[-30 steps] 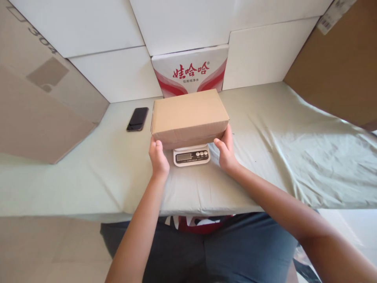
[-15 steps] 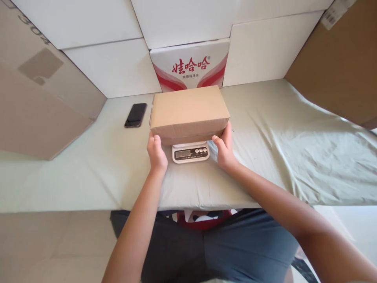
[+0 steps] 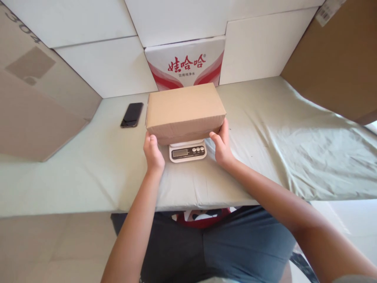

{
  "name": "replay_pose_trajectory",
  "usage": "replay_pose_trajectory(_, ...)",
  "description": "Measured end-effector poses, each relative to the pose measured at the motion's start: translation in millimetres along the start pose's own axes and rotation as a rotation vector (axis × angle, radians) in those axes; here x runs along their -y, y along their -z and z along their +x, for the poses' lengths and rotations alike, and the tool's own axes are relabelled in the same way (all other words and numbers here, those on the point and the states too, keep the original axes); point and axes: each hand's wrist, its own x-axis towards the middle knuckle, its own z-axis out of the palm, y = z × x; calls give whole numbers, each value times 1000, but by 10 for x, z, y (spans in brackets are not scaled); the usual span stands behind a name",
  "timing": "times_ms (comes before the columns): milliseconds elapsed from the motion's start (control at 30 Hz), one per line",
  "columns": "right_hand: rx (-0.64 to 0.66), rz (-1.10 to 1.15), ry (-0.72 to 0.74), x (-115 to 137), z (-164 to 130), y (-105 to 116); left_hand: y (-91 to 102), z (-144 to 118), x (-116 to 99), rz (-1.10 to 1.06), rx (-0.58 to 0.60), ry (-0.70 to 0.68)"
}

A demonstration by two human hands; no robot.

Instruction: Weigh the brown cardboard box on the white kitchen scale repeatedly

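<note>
I note one box (image 3: 184, 110): plain brown cardboard, rectangular, flaps closed, no print or label on the faces I can see, lower front edge slightly creased. It sits on one scale (image 3: 187, 151), white with a grey display and three round buttons, and overhangs it on both sides. I hold the box with two hands: left hand (image 3: 152, 153) against its lower left corner, right hand (image 3: 222, 147) against its lower right end; each grip is spread, fingers lying against the cardboard. One dark phone (image 3: 131, 114) lies flat to the left, well apart from the box. One red-and-white carton (image 3: 184, 65) stands behind. One pale green cloth covers the worktop (image 3: 279, 129).
</note>
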Motion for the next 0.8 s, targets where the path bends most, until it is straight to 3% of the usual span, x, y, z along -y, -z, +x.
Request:
replay_pose_trajectory(300,-13,-17,15,-23,16,23,11,-2,7,-13,-9,4)
replay_pose_trajectory(500,-139,-134,27,-92,77,143,74,106,147,-36,-132,81)
replay_pose_trajectory(800,-164,-38,-72,-230,140,169,105,205,257,-62,-234,132)
